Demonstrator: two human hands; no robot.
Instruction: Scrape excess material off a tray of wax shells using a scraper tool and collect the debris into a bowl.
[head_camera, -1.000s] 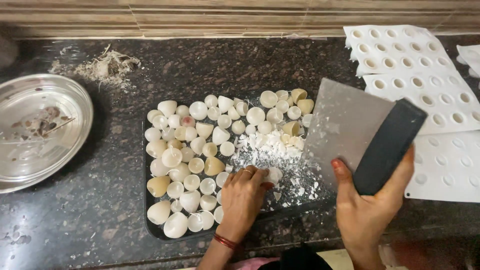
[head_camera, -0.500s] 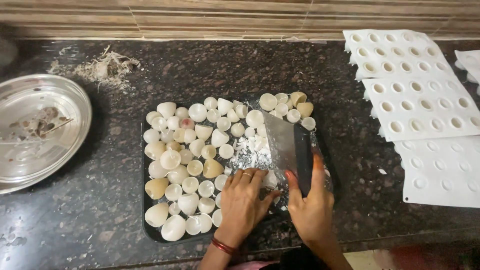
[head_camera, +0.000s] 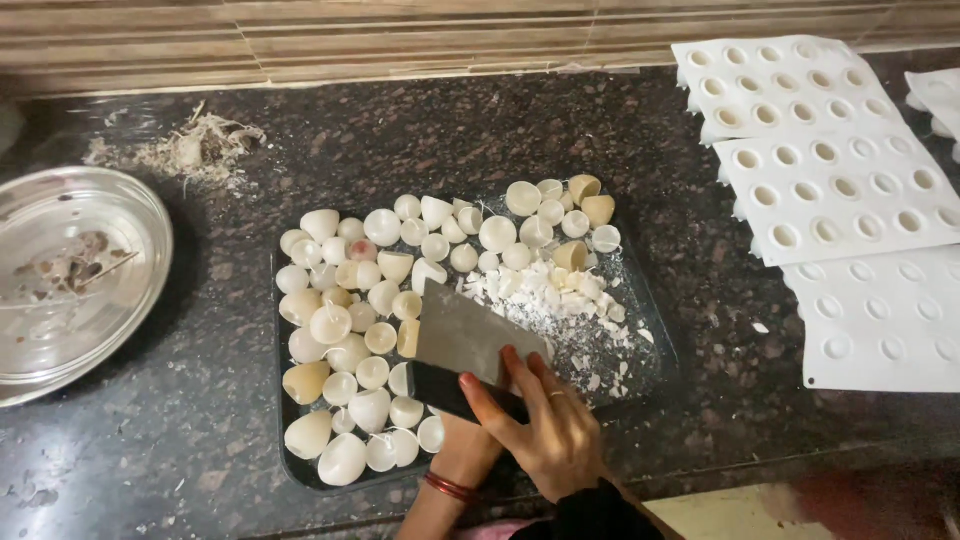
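In the lower middle of the frame, the right hand (head_camera: 548, 420) is closed around the dark handle of a flat metal scraper (head_camera: 468, 335), with the fingers laid over the handle and the blade pointing up and to the left. The blade stands in a clear tray (head_camera: 655, 340) that lies on the dark stone counter (head_camera: 420, 150), right at the border between two groups of pieces. On the left of the blade lie many whole white and cream shells (head_camera: 340, 330), small domes packed close together. On the right of it lies a heap of white broken bits (head_camera: 560, 300), and more whole domes sit above this heap.

The left hand (head_camera: 465, 455) is mostly hidden behind the right one, so only the wrist with a red bangle shows. I cannot tell whether it grips something or is open.

To do this well, I think the blade should stay low and almost flat on the tray floor, so that it pushes the crumbs and does not ride over them. A light, slow pressure seems wise, because the domes look thin and may crack if the edge hits them.

At the left edge stands a round steel plate (head_camera: 40, 350), and at the upper right lie white mould sheets (head_camera: 830, 170) with round cavities.
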